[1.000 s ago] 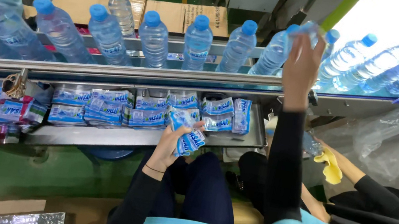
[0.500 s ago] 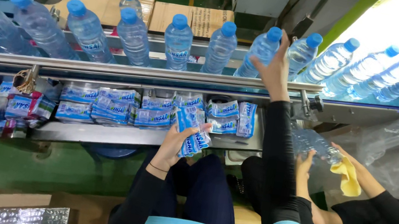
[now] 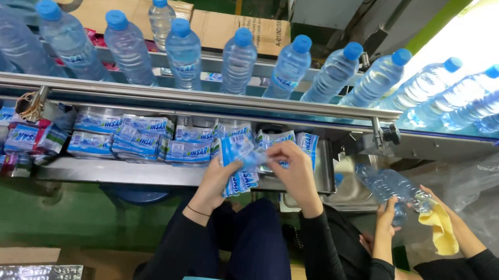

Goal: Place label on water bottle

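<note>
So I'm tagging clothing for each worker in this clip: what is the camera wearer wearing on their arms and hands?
Both arms are covered to the wrist by snug black long sleeves. The left hand and right hand are bare, without gloves. A thin dark band circles the left wrist. No rings or watch show.

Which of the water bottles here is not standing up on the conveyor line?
The bottle at lower right, lying tilted in a co-worker's hand beside a yellow cloth. All the others stand upright, capped, in the row.

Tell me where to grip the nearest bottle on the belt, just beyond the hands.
Probably by the neck under the blue cap, coming from above over the rail. The bottle stands upright with neighbours close on both sides, so only its top is free.
</note>
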